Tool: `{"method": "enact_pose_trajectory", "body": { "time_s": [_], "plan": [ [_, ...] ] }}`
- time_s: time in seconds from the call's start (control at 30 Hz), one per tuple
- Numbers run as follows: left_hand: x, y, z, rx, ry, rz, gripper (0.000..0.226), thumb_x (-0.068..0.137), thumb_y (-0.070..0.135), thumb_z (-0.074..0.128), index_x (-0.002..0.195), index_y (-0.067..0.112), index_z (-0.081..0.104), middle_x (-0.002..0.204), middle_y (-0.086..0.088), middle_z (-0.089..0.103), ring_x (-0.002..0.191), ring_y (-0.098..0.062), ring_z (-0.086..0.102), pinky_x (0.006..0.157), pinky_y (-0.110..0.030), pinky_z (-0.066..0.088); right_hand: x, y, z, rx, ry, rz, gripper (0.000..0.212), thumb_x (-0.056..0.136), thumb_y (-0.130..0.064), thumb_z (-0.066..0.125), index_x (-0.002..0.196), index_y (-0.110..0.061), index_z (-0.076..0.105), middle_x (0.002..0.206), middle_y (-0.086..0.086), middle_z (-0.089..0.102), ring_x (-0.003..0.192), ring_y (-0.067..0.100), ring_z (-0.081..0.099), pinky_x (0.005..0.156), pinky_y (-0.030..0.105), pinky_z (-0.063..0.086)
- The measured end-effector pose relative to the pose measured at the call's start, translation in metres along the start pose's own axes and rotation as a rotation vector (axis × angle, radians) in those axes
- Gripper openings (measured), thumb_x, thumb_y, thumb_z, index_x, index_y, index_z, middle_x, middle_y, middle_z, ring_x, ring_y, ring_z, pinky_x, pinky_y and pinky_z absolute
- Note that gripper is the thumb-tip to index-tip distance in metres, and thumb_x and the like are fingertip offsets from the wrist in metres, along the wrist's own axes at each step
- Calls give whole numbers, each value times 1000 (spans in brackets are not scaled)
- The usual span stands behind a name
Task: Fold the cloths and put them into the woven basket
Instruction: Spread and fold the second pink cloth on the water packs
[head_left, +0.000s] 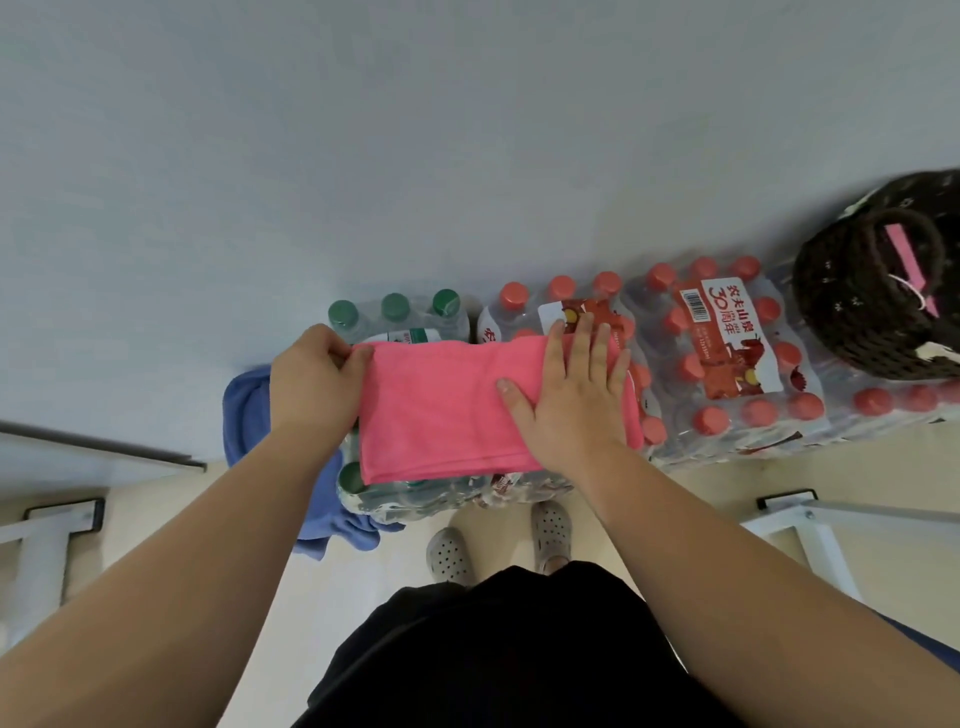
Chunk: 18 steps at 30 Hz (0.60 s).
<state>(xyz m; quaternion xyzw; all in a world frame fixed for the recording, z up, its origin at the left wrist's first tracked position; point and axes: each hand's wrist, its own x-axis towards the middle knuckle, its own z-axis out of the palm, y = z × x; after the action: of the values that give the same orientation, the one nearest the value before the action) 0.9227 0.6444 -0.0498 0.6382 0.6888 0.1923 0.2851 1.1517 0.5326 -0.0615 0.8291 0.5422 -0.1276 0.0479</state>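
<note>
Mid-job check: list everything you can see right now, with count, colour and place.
pink cloth: one, pink, folded, lying on the bottle packs, centre
blue cloth: one, blue, bunched at the packs' left side
woven basket: one, dark brown, on the packs at far right, something pink showing inside
green-capped bottle pack: one, clear, under the pink cloth's left part
red-capped bottle packs: at least two, clear, centre to right
metal frames: two, white, floor left and right
clogs: two, grey, floor
left grip: pinches the pink cloth's left edge
right grip: rests flat on the pink cloth's right part
</note>
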Motion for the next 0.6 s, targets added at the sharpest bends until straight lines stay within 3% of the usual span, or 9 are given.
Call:
{"method": "enact_pose_trajectory", "body": {
  "time_s": [0.1,0.2,0.3,0.47,0.6],
  "plan": [
    [-6,-1,-6,71,-22,11,39,85,49,68,103,17,58,81,-1,65,75,-22,61,70,-33,46,-8,-6,-5,-62,15,-91,95,88,-78,1,157,-14,-11,163,19,-18,149,39,-20,117,64,-9],
    [-18,-6,-8,145,-82,13,54,76,60,70,107,18,58,97,1,62,83,-22,62,73,-38,51,-18,-22,-7,-74,17,-226,91,88,-77,1,155,-17,-13,161,9,-28,146,35,-31,114,66,-13],
    [-30,-12,-3,162,-152,35,56,73,62,72,106,19,60,102,3,64,87,-19,64,75,-41,54,-19,-30,-1,-108,-32,-235,92,87,-77,-3,156,-17,-14,163,4,-26,144,32,-36,114,65,-15],
    [-33,-4,-7,170,-246,6,33,78,46,76,86,19,61,83,0,68,77,-20,65,73,-41,55,-16,-29,7,-152,-64,-225,92,87,-78,-4,156,-18,-15,164,0,-21,145,34,-32,112,67,-16],
    [-29,6,-8,147,-277,20,29,76,29,72,65,10,55,59,-2,57,57,-21,55,54,-33,47,-16,-31,4,-171,-68,-216,93,86,-78,-6,157,-18,-12,165,1,-19,145,35,-31,112,68,-15]
  ]
}}
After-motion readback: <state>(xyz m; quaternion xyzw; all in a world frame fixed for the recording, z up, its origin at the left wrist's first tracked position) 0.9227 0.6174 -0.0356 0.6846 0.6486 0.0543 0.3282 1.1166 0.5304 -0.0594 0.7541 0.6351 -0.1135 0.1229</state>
